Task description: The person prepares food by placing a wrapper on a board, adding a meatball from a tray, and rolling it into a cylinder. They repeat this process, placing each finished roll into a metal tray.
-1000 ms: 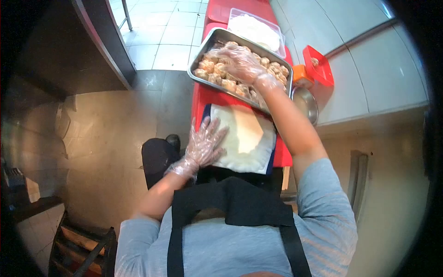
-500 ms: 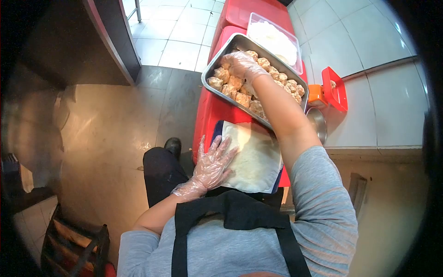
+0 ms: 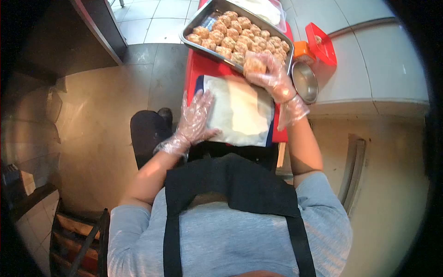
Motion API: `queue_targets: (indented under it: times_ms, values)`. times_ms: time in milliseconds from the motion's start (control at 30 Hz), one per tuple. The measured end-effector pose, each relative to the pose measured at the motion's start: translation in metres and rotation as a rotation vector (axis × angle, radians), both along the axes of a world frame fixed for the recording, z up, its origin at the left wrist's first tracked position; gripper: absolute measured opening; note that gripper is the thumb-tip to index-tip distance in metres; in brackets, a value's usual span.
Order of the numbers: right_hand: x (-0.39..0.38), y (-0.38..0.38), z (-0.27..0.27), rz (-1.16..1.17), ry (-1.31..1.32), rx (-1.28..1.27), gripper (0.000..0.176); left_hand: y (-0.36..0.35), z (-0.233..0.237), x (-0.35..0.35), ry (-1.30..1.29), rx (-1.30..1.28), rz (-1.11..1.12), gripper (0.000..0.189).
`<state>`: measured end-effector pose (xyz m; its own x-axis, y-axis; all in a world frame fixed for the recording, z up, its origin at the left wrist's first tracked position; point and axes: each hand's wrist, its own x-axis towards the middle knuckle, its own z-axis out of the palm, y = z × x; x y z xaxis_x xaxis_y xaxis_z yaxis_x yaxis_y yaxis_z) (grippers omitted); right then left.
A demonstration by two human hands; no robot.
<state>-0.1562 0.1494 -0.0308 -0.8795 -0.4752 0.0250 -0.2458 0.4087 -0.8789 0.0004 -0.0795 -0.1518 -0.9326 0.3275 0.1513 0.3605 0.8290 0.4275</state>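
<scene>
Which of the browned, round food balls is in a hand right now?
The browned food ball in the gloved right hand, at the near rim of the metal tray beside the white wrapper sheets; the rest lie packed in the tray.

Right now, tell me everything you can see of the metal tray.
The metal tray is a shallow rectangular pan that looks like shiny steel. It lies flat and skewed on the red surface, packed with rows of browned balls. The gloved right hand, holding one ball, overlaps its near corner. A clear container sits behind it.
</scene>
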Motion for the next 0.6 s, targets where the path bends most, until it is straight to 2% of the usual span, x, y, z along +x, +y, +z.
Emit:
queue_targets:
  times_ms: [33,67,100,167,233,267,367,400,433,467,500,567,600]
  values:
    - [0.022,0.01,-0.008,0.006,0.046,0.031,0.048,0.0,0.0,-0.001,-0.008,-0.035,-0.004,0.117]
    - [0.044,0.017,-0.013,0.0,-0.2,-0.107,0.048,0.0,-0.002,-0.001,-0.019,-0.033,0.003,0.118]
    - [0.066,0.018,-0.016,-0.022,-0.266,-0.15,0.049,0.0,-0.004,-0.001,-0.03,-0.034,0.01,0.119]
    - [0.094,0.026,-0.025,-0.037,-0.053,0.116,0.046,0.0,-0.005,-0.001,-0.005,-0.062,0.012,0.119]
    - [0.113,0.027,-0.043,-0.078,-0.085,0.088,0.043,0.001,-0.005,-0.001,-0.007,-0.074,0.018,0.119]
    - [0.12,0.026,-0.047,-0.064,0.08,0.107,0.039,0.002,-0.003,-0.001,-0.027,-0.107,0.018,0.119]
    - [0.124,0.026,-0.067,-0.058,-0.009,0.137,0.035,0.003,0.02,0.002,-0.098,-0.231,0.021,0.117]
    - [0.124,0.023,-0.065,-0.042,0.17,0.281,0.033,0.006,0.031,0.001,-0.128,-0.29,0.016,0.116]
    - [0.124,0.022,-0.063,-0.022,0.19,0.322,0.034,0.009,0.043,0.001,-0.157,-0.347,0.011,0.115]
    - [0.124,0.023,-0.062,-0.003,0.206,0.364,0.036,0.013,0.055,0.005,-0.05,-0.344,-0.014,0.105]
    - [0.124,0.024,-0.06,0.015,0.222,0.405,0.037,0.02,0.051,0.002,-0.047,-0.209,-0.057,0.103]
    - [0.128,0.026,-0.053,-0.008,0.297,0.261,0.037,0.036,0.034,-0.01,-0.043,0.062,-0.142,0.098]
    - [0.13,0.028,-0.051,-0.019,0.334,0.191,0.038,0.047,0.037,-0.009,0.009,0.206,-0.152,0.082]
